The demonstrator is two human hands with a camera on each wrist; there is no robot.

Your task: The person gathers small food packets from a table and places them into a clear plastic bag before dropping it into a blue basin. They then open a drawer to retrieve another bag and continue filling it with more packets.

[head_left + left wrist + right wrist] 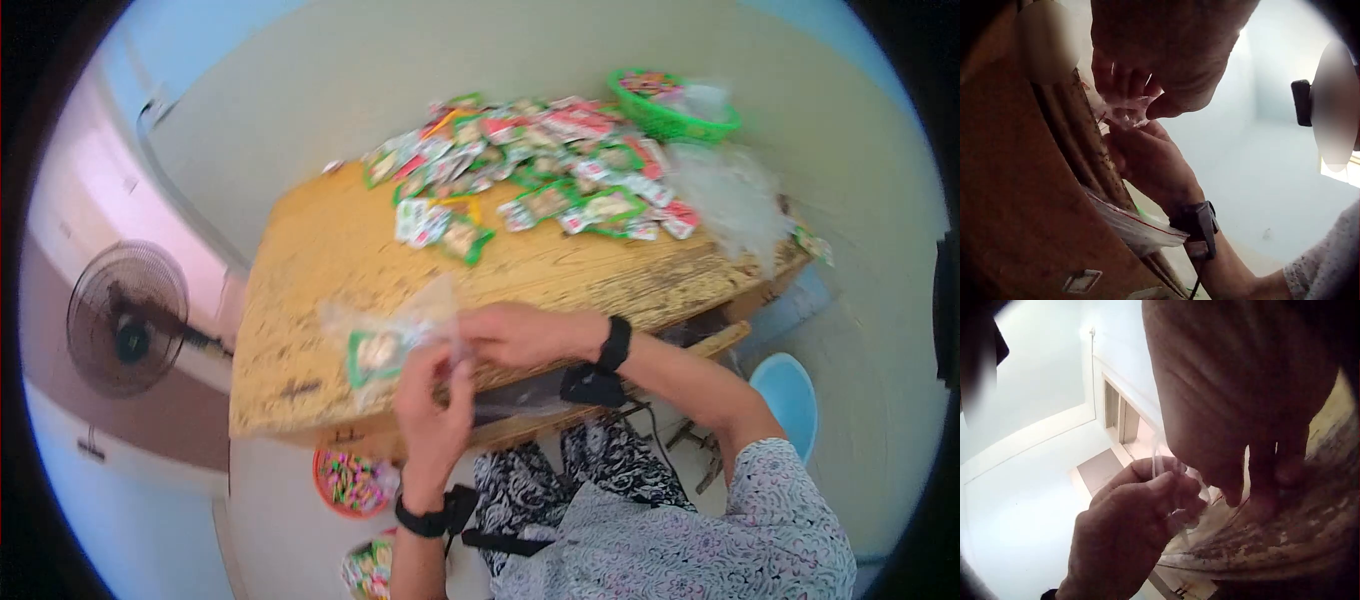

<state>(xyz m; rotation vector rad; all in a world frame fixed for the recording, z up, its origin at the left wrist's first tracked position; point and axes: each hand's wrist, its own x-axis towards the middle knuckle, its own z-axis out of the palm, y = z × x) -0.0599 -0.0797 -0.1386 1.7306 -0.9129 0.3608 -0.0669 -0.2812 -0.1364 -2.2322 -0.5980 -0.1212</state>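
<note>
A clear plastic bag is held between both hands near the front left edge of the wooden table. My left hand pinches its edge between thumb and fingers. From the other side my right hand grips the same edge, its fingertips close to the left ones. In the left wrist view the crumpled plastic spans the gap between the fingers. A green-edged snack packet with a pale middle overlaps the bag, left of the hands.
A pile of snack packets covers the back of the table. Behind it stands a green basket; clear bags lie at the right. An open drawer holds more zip bags. A red-rimmed basket stands on the floor.
</note>
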